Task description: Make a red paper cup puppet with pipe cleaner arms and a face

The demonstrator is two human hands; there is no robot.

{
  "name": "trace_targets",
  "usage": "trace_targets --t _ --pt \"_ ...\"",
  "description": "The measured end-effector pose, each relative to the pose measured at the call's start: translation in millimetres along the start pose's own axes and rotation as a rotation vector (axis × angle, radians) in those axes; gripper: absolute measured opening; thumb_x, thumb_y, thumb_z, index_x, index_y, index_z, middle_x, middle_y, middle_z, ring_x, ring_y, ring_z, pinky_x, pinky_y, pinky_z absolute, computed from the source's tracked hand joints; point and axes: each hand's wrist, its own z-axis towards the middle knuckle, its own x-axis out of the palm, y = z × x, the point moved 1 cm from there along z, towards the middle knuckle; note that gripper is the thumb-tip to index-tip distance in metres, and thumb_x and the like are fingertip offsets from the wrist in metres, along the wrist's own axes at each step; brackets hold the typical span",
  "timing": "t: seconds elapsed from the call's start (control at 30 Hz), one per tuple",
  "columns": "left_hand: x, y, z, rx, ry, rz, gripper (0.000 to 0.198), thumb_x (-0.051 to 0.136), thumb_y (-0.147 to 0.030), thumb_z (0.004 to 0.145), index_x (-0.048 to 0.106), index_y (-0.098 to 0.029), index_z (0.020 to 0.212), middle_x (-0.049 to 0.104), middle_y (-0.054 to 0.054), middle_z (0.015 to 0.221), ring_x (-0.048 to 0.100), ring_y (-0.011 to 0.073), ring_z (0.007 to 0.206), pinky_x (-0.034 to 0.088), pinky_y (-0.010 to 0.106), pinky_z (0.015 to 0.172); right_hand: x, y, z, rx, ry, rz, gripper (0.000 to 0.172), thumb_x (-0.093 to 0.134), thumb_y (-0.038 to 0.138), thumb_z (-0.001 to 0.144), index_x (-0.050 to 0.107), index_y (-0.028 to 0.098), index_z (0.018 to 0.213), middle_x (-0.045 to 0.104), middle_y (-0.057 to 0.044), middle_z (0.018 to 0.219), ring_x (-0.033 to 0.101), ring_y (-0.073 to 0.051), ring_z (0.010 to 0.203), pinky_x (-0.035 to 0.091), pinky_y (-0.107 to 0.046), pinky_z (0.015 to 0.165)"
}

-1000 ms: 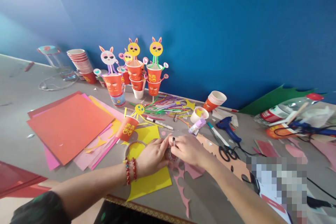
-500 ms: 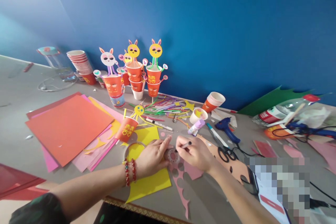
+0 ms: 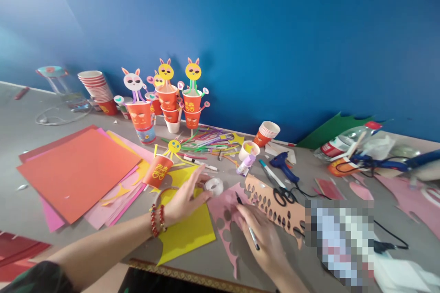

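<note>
My left hand (image 3: 185,197), with bracelets of red beads at the wrist, has its fingers spread beside a clear roll of tape (image 3: 213,187). The roll sits close by the thumb and fingertips; whether they touch it I cannot tell. My right hand (image 3: 259,231) is closed around a black-and-white marker (image 3: 253,238), its dark tip over the pink paper (image 3: 220,210). Round holes are cut along the pink sheet's lower part. Under my left forearm and hand lies a yellow sheet (image 3: 192,233).
Left stand stacked coloured sheets (image 3: 82,169) and a red cup figure (image 3: 158,169). Behind are cup puppets (image 3: 140,116) and pipe cleaners (image 3: 213,142). Rightward lie a glue stick (image 3: 245,165), scissors (image 3: 283,196), a blue glue gun (image 3: 285,165) with cord, and a bottle (image 3: 343,142).
The tape roll has shifted up and away from the holed part of the pink paper. My left fingers have spread wider. My right hand has drawn back toward me, still with the marker.
</note>
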Motion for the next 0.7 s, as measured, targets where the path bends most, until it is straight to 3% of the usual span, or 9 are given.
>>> trace_targets --t 0.07,0.2,0.33,0.43,0.53,0.7 --pt "-3.7 -4.4 -2.1 -0.007 0.008 0.056 0.073 0.057 -0.030 0.096 0.017 -0.028 0.156 0.065 0.013 0.134 0.065 0.0265 0.116 0.060 0.040 0.086 -1.4 0.7 -1.9 -0.017 -0.042 -0.026 0.031 0.045 0.016 0.100 0.062 0.023 0.126 0.076 -0.012 0.100 0.074 -0.029 0.093 0.061 -0.042 0.079" --pt "-14.7 -18.1 -4.4 0.060 0.054 0.294 0.077 0.061 -0.031 0.093 0.018 -0.028 0.157 0.068 0.011 0.130 0.064 0.0288 0.121 0.055 0.047 0.099 -0.5 1.2 -5.7 -0.013 -0.079 -0.017 0.033 0.045 0.013 0.099 0.061 0.024 0.126 0.076 -0.011 0.099 0.074 -0.029 0.091 0.061 -0.043 0.078" --pt "-18.8 -28.9 19.5 0.180 0.069 0.502 0.078 0.059 -0.027 0.093 0.017 -0.027 0.158 0.068 0.011 0.129 0.064 0.0301 0.120 0.053 0.049 0.100 3.8 4.5 -6.6 -0.036 -0.093 0.018 0.035 0.046 0.011 0.098 0.060 0.024 0.126 0.076 -0.010 0.099 0.074 -0.028 0.088 0.061 -0.042 0.074" --pt "-8.5 -28.8 55.1 0.122 0.115 0.694 0.078 0.063 -0.024 0.089 0.024 -0.021 0.156 0.069 0.014 0.127 0.064 0.0321 0.118 0.050 0.049 0.101 6.0 4.2 -7.8 -0.014 -0.091 0.034 0.032 0.046 0.011 0.097 0.061 0.024 0.123 0.075 -0.011 0.099 0.073 -0.028 0.089 0.060 -0.042 0.075" --pt "10.2 -24.1 87.2 0.104 0.119 0.737 0.073 0.065 -0.025 0.086 0.034 -0.016 0.151 0.071 0.016 0.120 0.067 0.0343 0.113 0.051 0.049 0.098 5.9 0.1 -11.5 0.010 -0.101 0.019 0.034 0.045 0.011 0.097 0.059 0.024 0.125 0.074 -0.012 0.098 0.072 -0.029 0.089 0.060 -0.042 0.075" --pt "37.1 -12.9 108.7 0.125 0.111 0.756 0.064 0.062 -0.021 0.086 0.041 -0.010 0.145 0.071 0.019 0.116 0.065 0.0362 0.116 0.048 0.051 0.100 4.5 -2.7 -16.2 0.012 -0.126 0.029 0.037 0.041 0.009 0.095 0.057 0.024 0.126 0.074 -0.010 0.097 0.072 -0.027 0.086 0.059 -0.038 0.072"
